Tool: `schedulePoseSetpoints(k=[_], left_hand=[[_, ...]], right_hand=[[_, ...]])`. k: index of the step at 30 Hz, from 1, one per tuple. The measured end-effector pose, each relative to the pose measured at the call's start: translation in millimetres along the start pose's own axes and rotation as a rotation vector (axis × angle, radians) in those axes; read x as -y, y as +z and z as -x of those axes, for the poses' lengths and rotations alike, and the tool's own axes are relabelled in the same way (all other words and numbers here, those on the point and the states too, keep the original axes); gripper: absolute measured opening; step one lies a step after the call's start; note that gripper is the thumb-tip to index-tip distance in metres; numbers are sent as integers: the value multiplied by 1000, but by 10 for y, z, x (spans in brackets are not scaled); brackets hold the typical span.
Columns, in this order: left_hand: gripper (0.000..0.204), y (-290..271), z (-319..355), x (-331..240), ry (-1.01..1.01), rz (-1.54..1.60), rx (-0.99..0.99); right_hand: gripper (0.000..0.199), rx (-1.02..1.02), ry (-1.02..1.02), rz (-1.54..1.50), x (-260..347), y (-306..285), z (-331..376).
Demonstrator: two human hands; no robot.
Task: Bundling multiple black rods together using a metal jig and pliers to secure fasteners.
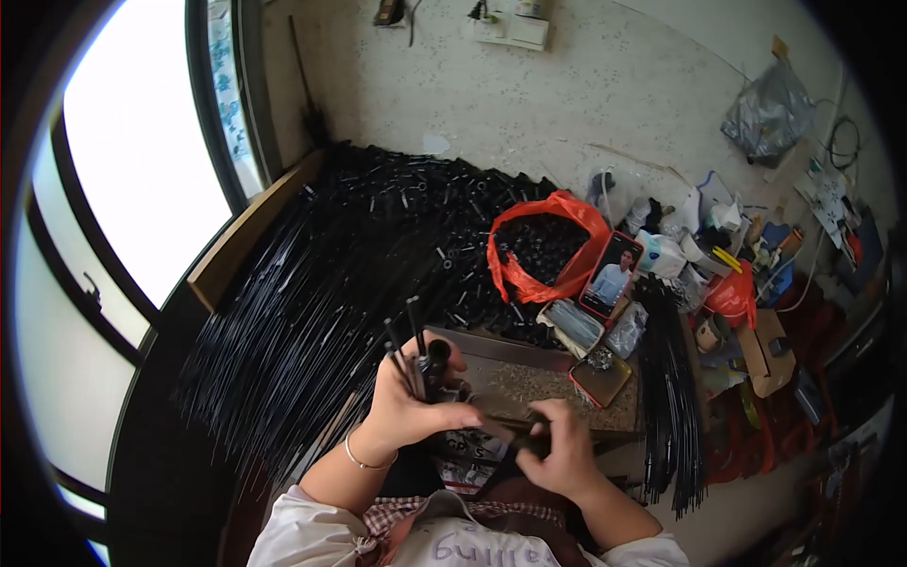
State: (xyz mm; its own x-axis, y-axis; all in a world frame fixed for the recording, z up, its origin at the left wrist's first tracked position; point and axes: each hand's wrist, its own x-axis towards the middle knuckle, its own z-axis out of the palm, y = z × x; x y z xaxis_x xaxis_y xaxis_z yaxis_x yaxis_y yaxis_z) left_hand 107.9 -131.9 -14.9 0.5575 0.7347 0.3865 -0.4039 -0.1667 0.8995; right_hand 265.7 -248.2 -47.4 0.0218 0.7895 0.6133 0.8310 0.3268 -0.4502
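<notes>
Hands point(491, 425) grip black rods point(411, 354) — cluttered workbench point(529, 383), white wall point(586, 85) behind.

Lit phone screen point(612, 275) leaning on red bag point(543, 248) of black parts, grey foil bag point(770, 111) on wall

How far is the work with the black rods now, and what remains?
Done: I cannot tell which rods are finished. In hand: the left hand grips a few thin black rods upright, and the right hand pinches a small dark part. Left: a big heap of black rods and an orange bag of small black parts.
</notes>
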Motion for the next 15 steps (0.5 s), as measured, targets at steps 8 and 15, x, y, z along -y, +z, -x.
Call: schedulePoseSetpoints(k=[8, 15], left_hand=[[60, -181, 135, 114, 42, 76, 142], [59, -297, 56, 157, 190, -242, 41]], right_hand=[[37, 971, 841, -1743, 251, 258, 374], [41, 11, 32, 102, 98, 203, 139]])
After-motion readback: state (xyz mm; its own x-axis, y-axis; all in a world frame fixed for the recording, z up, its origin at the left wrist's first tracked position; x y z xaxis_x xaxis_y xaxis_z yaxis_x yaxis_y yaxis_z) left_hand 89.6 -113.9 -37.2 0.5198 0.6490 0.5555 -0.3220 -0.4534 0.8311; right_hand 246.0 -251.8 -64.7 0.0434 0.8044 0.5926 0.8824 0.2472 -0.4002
